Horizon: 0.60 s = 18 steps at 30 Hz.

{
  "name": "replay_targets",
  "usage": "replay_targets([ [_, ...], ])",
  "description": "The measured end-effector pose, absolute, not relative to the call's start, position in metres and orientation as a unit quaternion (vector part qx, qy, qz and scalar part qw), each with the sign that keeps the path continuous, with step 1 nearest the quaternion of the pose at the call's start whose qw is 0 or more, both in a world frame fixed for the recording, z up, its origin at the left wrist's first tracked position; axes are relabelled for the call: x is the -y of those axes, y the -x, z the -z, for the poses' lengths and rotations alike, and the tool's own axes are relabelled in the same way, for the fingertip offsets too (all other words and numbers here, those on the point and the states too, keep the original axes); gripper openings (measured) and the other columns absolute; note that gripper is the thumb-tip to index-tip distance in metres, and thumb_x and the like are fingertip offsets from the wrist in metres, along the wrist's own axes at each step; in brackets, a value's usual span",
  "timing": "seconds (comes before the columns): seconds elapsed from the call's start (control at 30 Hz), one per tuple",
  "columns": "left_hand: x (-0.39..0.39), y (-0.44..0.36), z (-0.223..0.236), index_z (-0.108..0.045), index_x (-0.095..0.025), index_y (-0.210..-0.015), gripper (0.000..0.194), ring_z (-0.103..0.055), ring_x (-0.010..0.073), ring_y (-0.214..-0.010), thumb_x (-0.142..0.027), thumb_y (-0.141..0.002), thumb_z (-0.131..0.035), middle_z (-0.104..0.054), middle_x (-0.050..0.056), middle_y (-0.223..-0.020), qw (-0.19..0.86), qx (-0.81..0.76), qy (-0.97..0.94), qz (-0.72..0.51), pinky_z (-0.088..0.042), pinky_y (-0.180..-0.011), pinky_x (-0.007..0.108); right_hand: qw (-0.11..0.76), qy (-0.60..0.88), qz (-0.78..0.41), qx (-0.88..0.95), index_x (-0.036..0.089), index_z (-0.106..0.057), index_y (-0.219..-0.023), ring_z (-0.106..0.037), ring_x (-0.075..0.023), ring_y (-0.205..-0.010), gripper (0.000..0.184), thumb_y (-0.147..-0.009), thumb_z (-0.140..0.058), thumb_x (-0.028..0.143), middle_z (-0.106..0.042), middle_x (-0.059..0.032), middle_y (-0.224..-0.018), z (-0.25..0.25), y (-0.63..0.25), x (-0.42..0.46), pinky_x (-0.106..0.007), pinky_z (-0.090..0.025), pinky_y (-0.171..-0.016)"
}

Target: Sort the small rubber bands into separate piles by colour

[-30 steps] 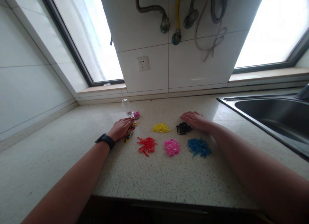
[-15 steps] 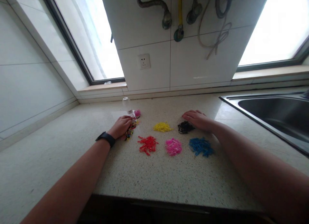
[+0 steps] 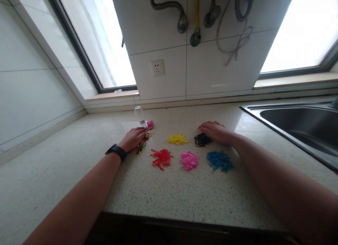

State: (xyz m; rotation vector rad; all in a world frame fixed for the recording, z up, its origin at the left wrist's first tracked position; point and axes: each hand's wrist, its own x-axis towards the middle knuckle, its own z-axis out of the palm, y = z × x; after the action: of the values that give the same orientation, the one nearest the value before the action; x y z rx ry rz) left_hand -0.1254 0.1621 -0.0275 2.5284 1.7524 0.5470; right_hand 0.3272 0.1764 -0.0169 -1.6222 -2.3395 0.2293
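My left hand lies palm down with its fingers stretched out, over the edge of a mixed-colour heap of small rubber bands; part of the heap is hidden under it. My right hand rests flat on the counter, just behind and touching or close to a black rubber band pile. Between the hands sits a yellow pile. Nearer to me are a red pile, a pink pile and a blue pile. Beyond my left fingertips stand a clear bottle and a pink round thing.
The speckled counter ends at a front edge close to me. A steel sink is set in at the right. On the tiled back wall are a power socket and pipe fittings. Two windows flank the wall.
Both hands stay in place, and the piles look the same. The view has shifted only very slightly.
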Motion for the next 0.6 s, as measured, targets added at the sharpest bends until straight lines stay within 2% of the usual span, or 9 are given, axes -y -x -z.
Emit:
replay_targets([
  [0.23,-0.1568,0.1243,0.0231,-0.074,-0.016,-0.120,0.051,-0.061,0.0252,-0.124,-0.037,-0.100,-0.033,-0.068,0.012,-0.132,0.005,-0.553,-0.805,-0.214,-0.043,-0.114,0.038,0.145,0.558,-0.079,0.813,0.032,-0.067,-0.126,-0.048,-0.0346,-0.134,0.055,-0.099,-0.030,0.062,-0.060,-0.0076,-0.142,0.0189,-0.3301,-0.1772,-0.057,-0.034,-0.113],
  [0.4,-0.1579,0.1240,0.0246,-0.068,-0.017,-0.132,0.050,-0.058,0.0274,-0.129,-0.040,-0.099,-0.037,-0.065,0.012,-0.138,0.004,-0.550,-0.809,-0.207,-0.042,-0.114,0.042,0.148,0.549,-0.072,0.820,0.031,-0.068,-0.126,-0.050,-0.0341,-0.132,0.055,-0.099,-0.031,0.061,-0.062,-0.0075,-0.140,0.0183,-0.3299,-0.1765,-0.056,-0.035,-0.113],
  [0.6,-0.1612,0.1290,0.0318,-0.058,-0.019,-0.143,0.054,-0.048,0.0260,-0.141,-0.040,-0.102,-0.031,-0.054,0.010,-0.151,0.013,-0.534,-0.831,-0.157,-0.035,-0.118,0.043,0.148,0.560,-0.084,0.811,0.032,-0.067,-0.125,-0.048,-0.0346,-0.135,0.057,-0.100,-0.026,0.062,-0.059,-0.0074,-0.143,0.0186,-0.3290,-0.1770,-0.059,-0.033,-0.114],
])
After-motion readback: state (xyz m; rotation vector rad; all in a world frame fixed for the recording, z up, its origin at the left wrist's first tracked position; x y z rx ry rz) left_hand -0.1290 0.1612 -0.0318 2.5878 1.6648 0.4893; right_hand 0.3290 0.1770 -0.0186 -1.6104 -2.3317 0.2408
